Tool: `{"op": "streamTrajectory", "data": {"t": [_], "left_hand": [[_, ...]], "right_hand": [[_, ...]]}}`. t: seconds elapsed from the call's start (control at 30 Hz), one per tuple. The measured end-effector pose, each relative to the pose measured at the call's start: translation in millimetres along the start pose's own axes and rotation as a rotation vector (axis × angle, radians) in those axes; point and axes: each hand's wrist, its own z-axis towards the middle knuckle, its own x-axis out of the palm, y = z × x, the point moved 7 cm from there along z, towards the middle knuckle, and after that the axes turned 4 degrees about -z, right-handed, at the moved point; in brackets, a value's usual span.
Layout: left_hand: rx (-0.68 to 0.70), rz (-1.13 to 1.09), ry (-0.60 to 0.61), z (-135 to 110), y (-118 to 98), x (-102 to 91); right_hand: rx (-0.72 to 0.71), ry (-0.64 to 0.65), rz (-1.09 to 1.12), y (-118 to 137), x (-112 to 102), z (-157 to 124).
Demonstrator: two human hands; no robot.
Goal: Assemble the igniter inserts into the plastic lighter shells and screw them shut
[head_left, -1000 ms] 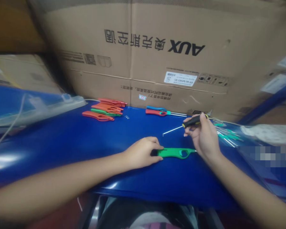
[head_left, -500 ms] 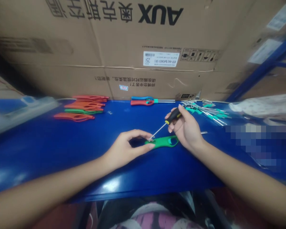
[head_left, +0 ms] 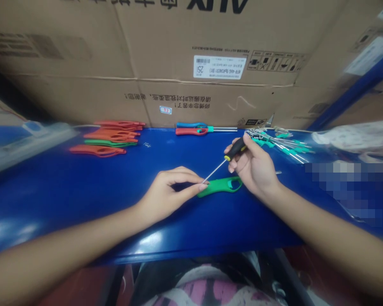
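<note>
A green long-reach lighter (head_left: pixel 218 186) lies on the blue table, its loop handle with a teal trigger towards the right. Over its left end, my left hand (head_left: pixel 167 189) is closed, thumb and forefinger pinched together right at the screwdriver's tip. Whatever sits between those fingertips is hidden. My right hand (head_left: pixel 257 168) grips the black and yellow handle of a screwdriver (head_left: pixel 234 151), its shaft slanting down to the left. Part of the lighter's metal tube (head_left: pixel 278 172) shows past my right wrist.
Red and green lighter casings (head_left: pixel 97 150) are stacked at the left. A blue and a red lighter (head_left: pixel 191 131) lie at the back. Metal tubes with teal parts (head_left: pixel 287 146) are heaped at the right. A large cardboard box (head_left: pixel 98 59) stands behind the blue table (head_left: pixel 83 191).
My left thumb and forefinger have moved from the lighter's sides to a pinch at the screwdriver tip. The screwdriver is still in my right hand. The view has tilted slightly down.
</note>
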Motion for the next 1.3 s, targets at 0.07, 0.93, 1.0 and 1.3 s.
{"op": "streamTrajectory", "data": {"t": [0.07,0.93,1.0,1.3], "left_hand": [[0.006,0.008,0.0,-0.2,-0.1,-0.2],[0.088,0.21,0.194,-5.5,6.9,15.1],[0.093,0.205,0.205,-5.2,7.3,15.5],[0.112,0.196,0.198,-5.5,7.2,15.0]], "right_hand": [[0.002,-0.005,-0.006,-0.5,-0.8,0.3],[-0.58,0.271,-0.404,47.2,33.3,-58.2],[-0.663,0.317,-0.437,48.6,36.3,-63.1],[-0.619,0.41,-0.519,36.0,34.5,-59.5]]}}
